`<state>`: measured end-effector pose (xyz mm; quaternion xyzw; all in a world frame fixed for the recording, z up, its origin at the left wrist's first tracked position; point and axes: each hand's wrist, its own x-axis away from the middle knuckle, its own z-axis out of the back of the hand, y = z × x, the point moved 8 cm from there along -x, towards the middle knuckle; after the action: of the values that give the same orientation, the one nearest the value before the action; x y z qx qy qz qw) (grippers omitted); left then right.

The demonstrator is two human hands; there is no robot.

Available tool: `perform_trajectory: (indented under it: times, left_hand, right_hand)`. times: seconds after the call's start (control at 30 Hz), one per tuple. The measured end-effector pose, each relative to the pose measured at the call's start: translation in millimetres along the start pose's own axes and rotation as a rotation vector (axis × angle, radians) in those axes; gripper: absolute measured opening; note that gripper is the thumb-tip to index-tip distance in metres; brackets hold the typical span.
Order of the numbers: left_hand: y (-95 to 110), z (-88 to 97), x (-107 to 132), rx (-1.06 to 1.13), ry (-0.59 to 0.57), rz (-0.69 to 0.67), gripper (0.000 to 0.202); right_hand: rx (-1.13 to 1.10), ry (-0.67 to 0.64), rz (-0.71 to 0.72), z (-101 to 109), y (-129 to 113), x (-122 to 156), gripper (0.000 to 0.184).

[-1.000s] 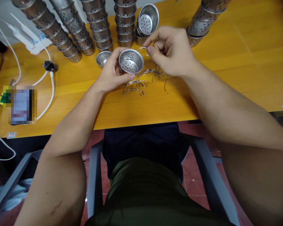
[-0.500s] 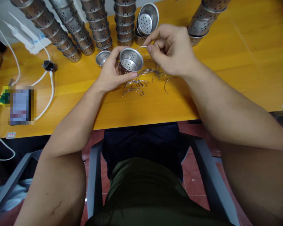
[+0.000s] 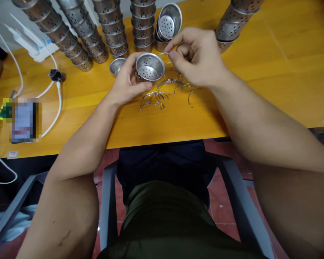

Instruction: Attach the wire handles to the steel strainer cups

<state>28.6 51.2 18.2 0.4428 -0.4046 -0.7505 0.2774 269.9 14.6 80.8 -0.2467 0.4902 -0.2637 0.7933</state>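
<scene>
Gripped a perforated steel cup (image 3: pixel 149 67) in the left hand (image 3: pixel 125 84), fingers curled partway round the wall, thumb pressed at the near rim. Held just above the counter (image 3: pixel 272 72), over the scattered wire bails (image 3: pixel 158 96). Pinched a thin wire bail (image 3: pixel 164 54) between thumb and forefinger of the right hand (image 3: pixel 197 57), the other fingers folded in, the wire's end close to the cup's far rim. Touching or not, impossible to tell.

Likely risks, judged from the grips:
- Springy wire slipping out of so slight a pinch and dropping among the loose bails.
- Cup turning in the half-closed hand under a push at the rim.
- A wrist knocking the leaning stacks of cups (image 3: pixel 113 28) just behind.

Held the cup mouth upward and tipped toward the wearer, its axis leaning off upright, the perforated bottom showing inside. Ran the wire roughly left to right in a curve, free end pointing at the cup.
</scene>
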Motion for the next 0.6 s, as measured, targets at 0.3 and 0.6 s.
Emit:
perform_trajectory:
  times: [0.3,0.6]
  left_hand:
    - [-11,0.0,-1,-0.048,-0.007,-0.165,0.101]
    - [8,0.8,2,-0.102,0.032,-0.095,0.099]
  right_hand:
    - [0.013,-0.007,-0.087,0,-3,0,0.022]
    - [0.033,0.008,-0.086,1,6,-1,0.022]
